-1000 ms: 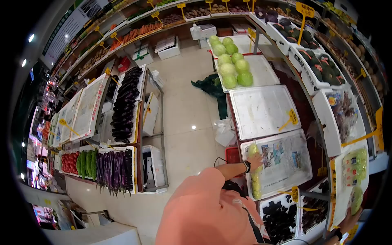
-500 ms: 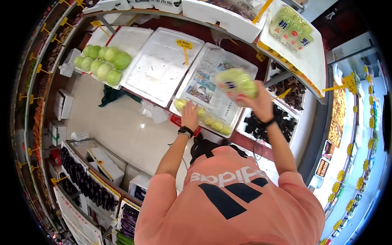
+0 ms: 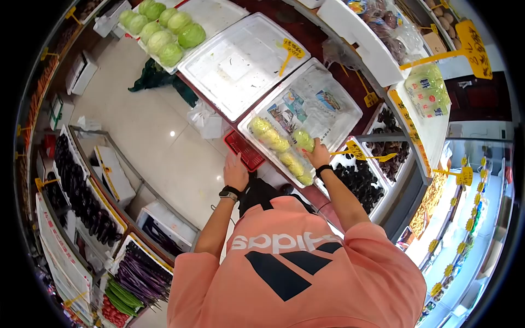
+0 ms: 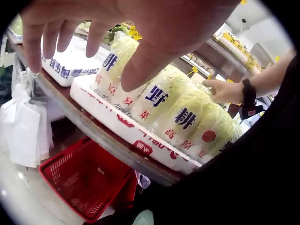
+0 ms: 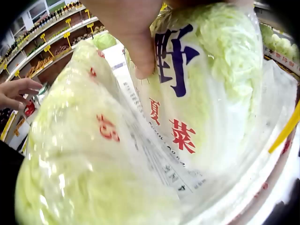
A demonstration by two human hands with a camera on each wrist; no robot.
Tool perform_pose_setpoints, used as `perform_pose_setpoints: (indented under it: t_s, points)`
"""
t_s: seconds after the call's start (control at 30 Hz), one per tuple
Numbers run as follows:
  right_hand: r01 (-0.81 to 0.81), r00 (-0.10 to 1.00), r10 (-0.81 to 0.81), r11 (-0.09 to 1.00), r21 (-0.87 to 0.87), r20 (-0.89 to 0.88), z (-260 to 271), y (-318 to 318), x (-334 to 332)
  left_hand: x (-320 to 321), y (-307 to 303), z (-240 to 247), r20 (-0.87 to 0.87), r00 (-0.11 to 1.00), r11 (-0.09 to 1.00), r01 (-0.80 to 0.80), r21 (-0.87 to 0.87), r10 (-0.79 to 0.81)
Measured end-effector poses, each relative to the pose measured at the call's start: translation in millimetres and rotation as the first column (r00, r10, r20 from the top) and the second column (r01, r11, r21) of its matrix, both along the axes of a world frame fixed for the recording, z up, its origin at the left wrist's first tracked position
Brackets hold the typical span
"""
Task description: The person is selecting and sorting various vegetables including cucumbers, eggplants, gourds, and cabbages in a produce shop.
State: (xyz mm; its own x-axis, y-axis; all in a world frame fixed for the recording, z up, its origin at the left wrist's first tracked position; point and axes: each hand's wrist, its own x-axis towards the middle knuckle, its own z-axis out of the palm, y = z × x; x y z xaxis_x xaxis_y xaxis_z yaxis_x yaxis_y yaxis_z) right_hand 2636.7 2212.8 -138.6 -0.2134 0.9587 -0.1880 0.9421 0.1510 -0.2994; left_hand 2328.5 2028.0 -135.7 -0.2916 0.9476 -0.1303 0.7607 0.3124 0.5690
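My right hand (image 3: pixel 319 156) grips a plastic-wrapped napa cabbage (image 3: pixel 302 140) low in the newspaper-lined white foam tray (image 3: pixel 339 98). In the right wrist view, my thumb lies along the printed wrap of that cabbage (image 5: pixel 211 93), and another wrapped cabbage (image 5: pixel 84 159) stands close beside it. A row of wrapped napa cabbages (image 3: pixel 268 135) lines the tray's near edge. My left hand (image 3: pixel 235 174) holds nothing, its fingers spread over the edge of the red basket (image 3: pixel 244 150). The left wrist view shows the row's printed wraps (image 4: pixel 180 110) behind those fingers.
Round green cabbages (image 3: pixel 169 53) fill a tray at the back left, beyond a bare white tray (image 3: pixel 240 60). Black fungus (image 3: pixel 358 186) lies in a tray to the right. A raised shelf there holds more wrapped cabbage (image 3: pixel 429 93). White bags (image 3: pixel 206 119) hang at the stand's edge.
My right hand has brought a wrapped cabbage from the raised right shelf, over the tray, and down beside the row. My left hand has come off the row toward my body.
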Motion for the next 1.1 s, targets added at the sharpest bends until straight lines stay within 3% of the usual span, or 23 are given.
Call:
perform_pose_setpoints:
  t_s: [0.2,0.3,0.37,0.43,0.57,0.63,0.7,0.77,0.83,0.87,0.93,1.0,1.03,1.1]
  points:
    - [-0.059,0.997,0.064,0.988,-0.145,0.03,-22,-14,27,-6,-10,-3,-0.023,1.0,0.998,-0.008,-0.061,0.006]
    - [-0.166,0.985,0.173,0.934,-0.318,-0.005,-16,2,44,9,15,-2,-0.004,0.997,0.997,0.073,0.038,-0.073]
    - [-0.218,0.973,0.23,0.91,-0.353,-0.008,-37,14,61,26,36,6,-0.032,0.989,0.984,0.149,0.098,-0.147]
    - [-0.347,0.938,0.332,0.887,-0.305,-0.103,-24,28,69,46,59,14,-0.008,0.969,0.963,0.247,0.112,-0.248]
    - [-0.36,0.85,0.276,0.926,-0.112,-0.448,141,46,54,99,98,27,-0.114,0.878,0.856,0.479,0.193,-0.465]
    - [-0.326,0.807,0.329,0.941,0.095,-0.491,245,45,60,125,116,34,-0.108,0.822,0.803,0.569,0.176,-0.559]
    - [-0.243,0.817,0.362,0.922,0.302,-0.449,355,39,76,147,129,30,-0.126,0.789,0.768,0.615,0.178,-0.602]
    - [-0.005,0.863,0.174,0.942,0.334,-0.475,424,49,107,162,133,15,-0.149,0.777,0.767,0.629,0.131,-0.612]
    - [0.076,0.944,0.138,0.795,0.602,-0.301,476,79,144,171,133,1,-0.197,0.785,0.794,0.606,0.048,-0.587]
    - [0.046,0.977,0.122,0.675,0.736,-0.174,477,117,176,173,129,4,-0.214,0.782,0.799,0.601,0.011,-0.585]
    - [-0.056,0.998,0.034,0.634,0.772,0.045,476,167,221,175,123,11,-0.253,0.779,0.812,0.581,-0.056,-0.574]
    - [-0.104,0.952,-0.13,0.714,0.692,0.277,450,209,253,178,119,3,-0.29,0.771,0.814,0.579,-0.05,-0.566]
    - [-0.054,0.935,-0.161,0.816,0.575,0.316,438,224,258,178,118,0,-0.307,0.775,0.822,0.568,-0.048,-0.553]
    - [0.092,0.902,-0.244,0.915,0.393,0.355,412,238,259,179,118,4,-0.318,0.77,0.821,0.568,-0.055,-0.554]
